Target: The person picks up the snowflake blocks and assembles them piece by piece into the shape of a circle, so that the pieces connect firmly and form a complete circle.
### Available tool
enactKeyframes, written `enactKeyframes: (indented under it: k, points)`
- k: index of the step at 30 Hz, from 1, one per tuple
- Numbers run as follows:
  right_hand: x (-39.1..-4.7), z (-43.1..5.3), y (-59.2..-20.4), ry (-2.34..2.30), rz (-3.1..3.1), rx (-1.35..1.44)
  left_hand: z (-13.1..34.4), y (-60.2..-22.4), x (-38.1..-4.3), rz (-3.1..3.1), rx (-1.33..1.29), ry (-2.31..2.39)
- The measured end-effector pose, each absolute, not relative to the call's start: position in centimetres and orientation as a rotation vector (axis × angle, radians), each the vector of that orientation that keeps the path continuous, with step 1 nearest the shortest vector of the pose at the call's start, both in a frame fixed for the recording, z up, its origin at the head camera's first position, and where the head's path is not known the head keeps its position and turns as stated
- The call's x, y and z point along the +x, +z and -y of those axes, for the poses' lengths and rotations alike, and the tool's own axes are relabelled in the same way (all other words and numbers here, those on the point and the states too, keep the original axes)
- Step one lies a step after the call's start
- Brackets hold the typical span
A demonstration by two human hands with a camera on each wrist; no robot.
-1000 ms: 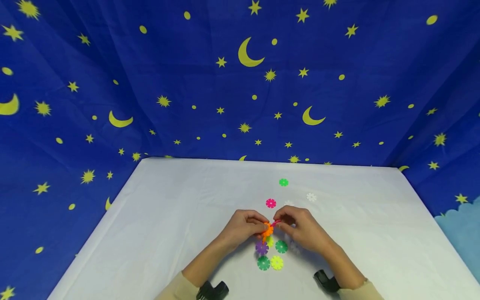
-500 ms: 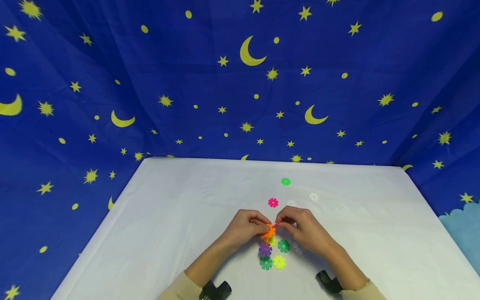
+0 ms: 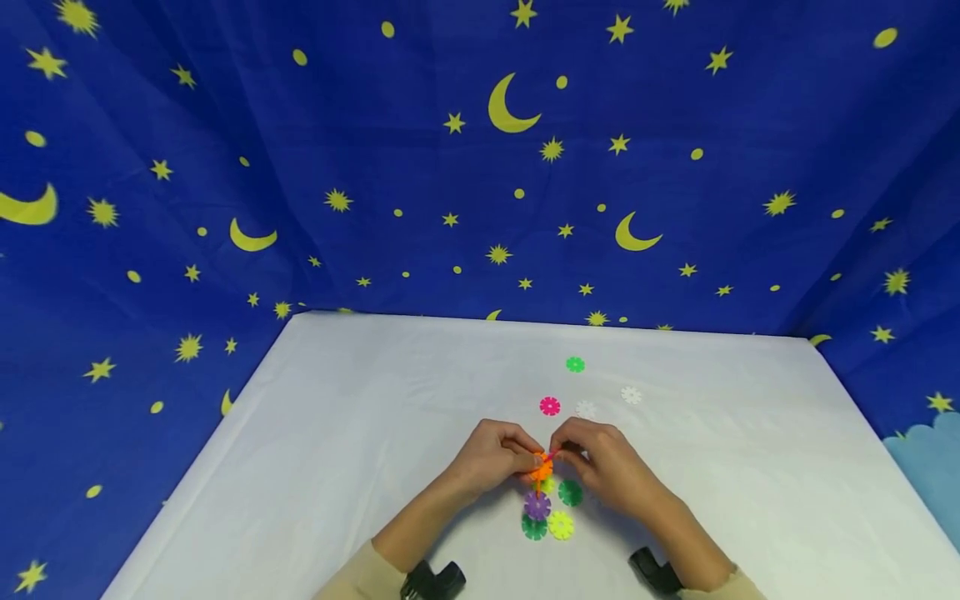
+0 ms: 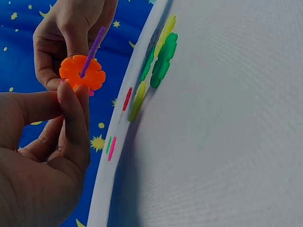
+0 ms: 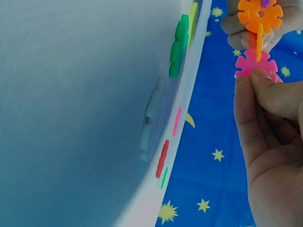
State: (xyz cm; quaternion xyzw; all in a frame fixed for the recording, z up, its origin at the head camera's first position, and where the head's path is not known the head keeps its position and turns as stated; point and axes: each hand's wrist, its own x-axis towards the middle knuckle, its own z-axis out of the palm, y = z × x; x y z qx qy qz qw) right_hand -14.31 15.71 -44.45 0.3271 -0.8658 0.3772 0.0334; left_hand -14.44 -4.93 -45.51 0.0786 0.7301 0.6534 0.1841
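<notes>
In the head view, my left hand point(image 3: 495, 458) and right hand point(image 3: 609, 467) meet over the white table around a small chain of notched plastic snowflake discs. My left thumb and fingers pinch an orange disc point(image 3: 542, 469). A purple disc point(image 4: 93, 51) is slotted into that orange disc and, in the head view, hangs toward the table's near side. The right wrist view shows a second orange disc point(image 5: 259, 43) edge-on, joined to a pink disc point(image 5: 248, 64). My right thumb and fingertips pinch the pink disc, partly covering it.
Below the hands lie a green disc point(image 3: 571, 492), a darker green disc point(image 3: 534, 530) and a yellow disc point(image 3: 561, 526). Farther back are a pink disc point(image 3: 550, 406), a light green disc point(image 3: 575, 364) and a white disc point(image 3: 632, 395). A blue starry curtain point(image 3: 375, 167) hangs behind the table.
The head view has shifted slightly. The purple end of the chain has swung a little toward the near side and now overlaps the darker green disc. Both hands keep their pinch.
</notes>
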Motion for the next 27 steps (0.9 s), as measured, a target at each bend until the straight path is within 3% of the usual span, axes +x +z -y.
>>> enactKeyframes:
  k: [17,27]
  points:
    - [-14.5,-16.0,-44.1,1.267,2.743,0.761,5.5,-45.5,-15.1,-2.009,0.198,1.913]
    - [-14.9,-17.0,-44.5,1.175,2.892,0.82,5.7,-45.7,-15.4,-2.019,0.221,1.933]
